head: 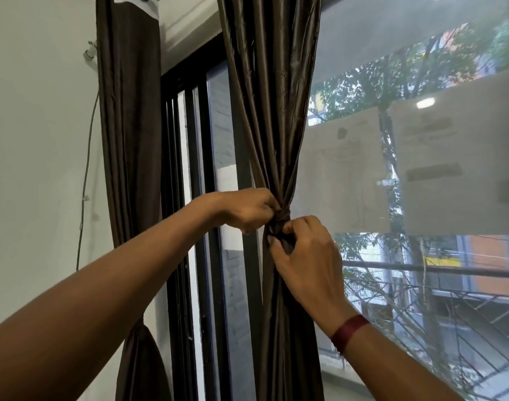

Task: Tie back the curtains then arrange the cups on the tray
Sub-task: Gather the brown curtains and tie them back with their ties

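Both hands at the tie: left hand gripping it from its left, right hand pinching the curtain just below. Curtain's long axis runs vertically through the tie; left hand nearer, likely cinching next. Cups and tray not in view

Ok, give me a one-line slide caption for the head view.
Tying back: left hand and right hand grip the tie around the gathered brown curtain at the window.
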